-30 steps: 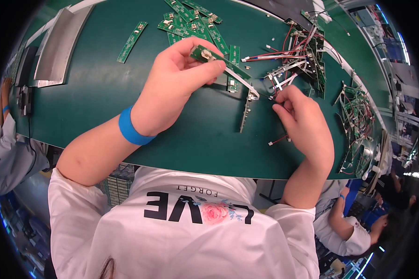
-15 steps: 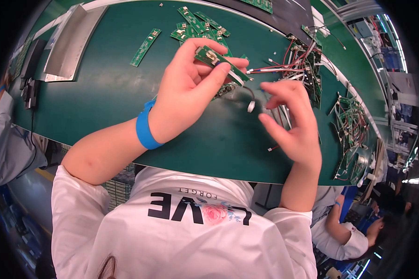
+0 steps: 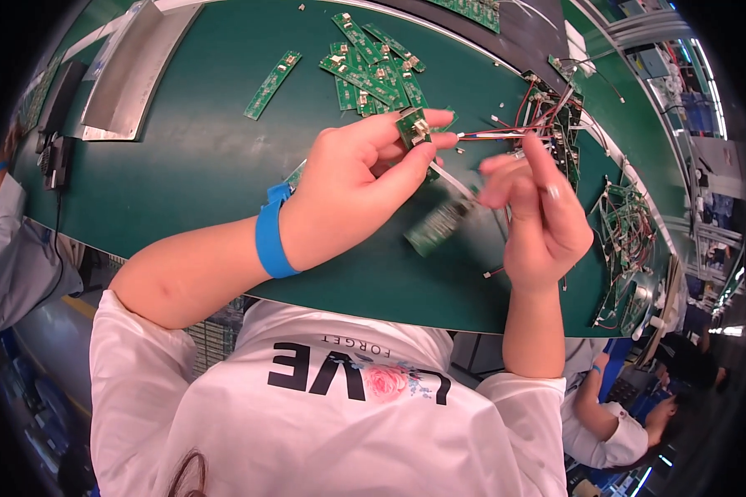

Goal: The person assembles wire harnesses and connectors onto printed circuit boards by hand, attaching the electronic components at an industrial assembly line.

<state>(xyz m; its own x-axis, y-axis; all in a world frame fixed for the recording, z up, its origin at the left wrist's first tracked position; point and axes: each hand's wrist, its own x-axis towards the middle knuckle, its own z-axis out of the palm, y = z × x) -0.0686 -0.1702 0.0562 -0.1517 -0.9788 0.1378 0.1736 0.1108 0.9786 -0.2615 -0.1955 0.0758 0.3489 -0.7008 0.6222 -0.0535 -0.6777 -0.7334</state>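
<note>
Two bare hands show in the head view, both raised above the green table (image 3: 199,141), toward the right of its middle. The left hand (image 3: 352,186), a blue band (image 3: 273,232) around its wrist, pinches a narrow green board (image 3: 413,127) between thumb and fingers, with a pale connector on the board's upper face. From beneath that hand a flat white cable (image 3: 453,181) slants toward the right hand (image 3: 541,230), whose fingers are partly curled, the index finger raised (they are blurred, so I cannot tell whether they pinch the cable's end). Just below the cable, between the hands, is a second board (image 3: 437,229), smeared by motion; whether it is joined to the cable cannot be told. Near the table's far edge lies a loose pile of green boards (image 3: 371,70), overlapping at several angles, and one single board (image 3: 272,84) lies apart to its left. A metal channel (image 3: 128,91) rests by the far left corner. Along the right edge sit a heap of wired boards (image 3: 565,124) with red and white leads, and, closer to the near right corner, a tangled bundle (image 3: 626,240) of boards and wires.
</note>
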